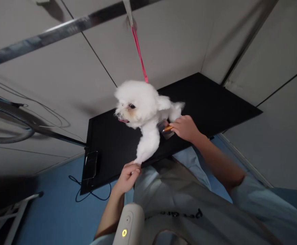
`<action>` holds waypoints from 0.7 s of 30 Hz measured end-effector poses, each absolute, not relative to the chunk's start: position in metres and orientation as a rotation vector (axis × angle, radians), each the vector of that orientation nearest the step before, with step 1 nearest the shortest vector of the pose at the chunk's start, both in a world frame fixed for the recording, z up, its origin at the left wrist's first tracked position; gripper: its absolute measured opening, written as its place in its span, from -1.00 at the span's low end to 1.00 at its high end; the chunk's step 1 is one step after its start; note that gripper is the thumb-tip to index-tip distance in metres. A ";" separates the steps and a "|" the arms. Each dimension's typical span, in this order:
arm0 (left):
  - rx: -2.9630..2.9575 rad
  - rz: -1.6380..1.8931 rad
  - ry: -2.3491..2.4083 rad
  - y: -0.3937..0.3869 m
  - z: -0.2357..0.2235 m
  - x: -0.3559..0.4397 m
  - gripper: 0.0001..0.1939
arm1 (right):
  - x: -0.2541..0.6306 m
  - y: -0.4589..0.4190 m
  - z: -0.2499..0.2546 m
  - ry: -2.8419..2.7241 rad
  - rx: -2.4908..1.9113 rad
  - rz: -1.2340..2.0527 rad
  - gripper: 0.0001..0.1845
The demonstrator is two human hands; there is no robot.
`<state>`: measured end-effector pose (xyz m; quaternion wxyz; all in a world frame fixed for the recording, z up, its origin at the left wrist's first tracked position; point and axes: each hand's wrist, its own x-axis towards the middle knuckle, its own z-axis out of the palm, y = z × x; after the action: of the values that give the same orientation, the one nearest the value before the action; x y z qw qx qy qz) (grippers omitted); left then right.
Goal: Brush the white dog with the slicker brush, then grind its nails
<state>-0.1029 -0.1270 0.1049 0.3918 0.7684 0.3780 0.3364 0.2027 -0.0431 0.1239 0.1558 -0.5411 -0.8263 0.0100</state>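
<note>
A small fluffy white dog [143, 112] stands on a black grooming table [209, 102], held by a red leash [139, 52] that runs up to a metal bar. My left hand [128, 177] is closed around the dog's outstretched front paw at the table's near edge. My right hand [185, 127] is closed on a brush [167, 130] with an orange handle, pressed against the dog's side behind the raised leg.
A dark phone [91, 165] lies on the table's left corner with a black cable hanging below it. A white dryer unit [128, 224] with a lit yellow button sits at my chest. Hoses [8, 126] run at left over the blue floor.
</note>
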 end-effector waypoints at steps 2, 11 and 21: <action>1.677 1.031 0.903 -0.128 0.101 -0.112 -0.56 | 0.203 -0.041 0.119 -2.299 -1.534 0.023 -0.70; 0.915 1.186 0.538 -0.132 0.130 -0.114 -0.62 | 0.182 -0.014 0.084 -1.850 -1.594 0.126 -0.71; 0.962 1.239 0.498 -0.120 0.166 -0.109 -0.67 | 0.176 -0.022 0.043 -1.677 -1.768 0.329 -0.68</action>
<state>-0.1094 -0.1202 0.1656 0.6802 0.4287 0.2217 0.5518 0.1765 -0.0224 0.0434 0.3346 -0.6777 -0.6426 0.1259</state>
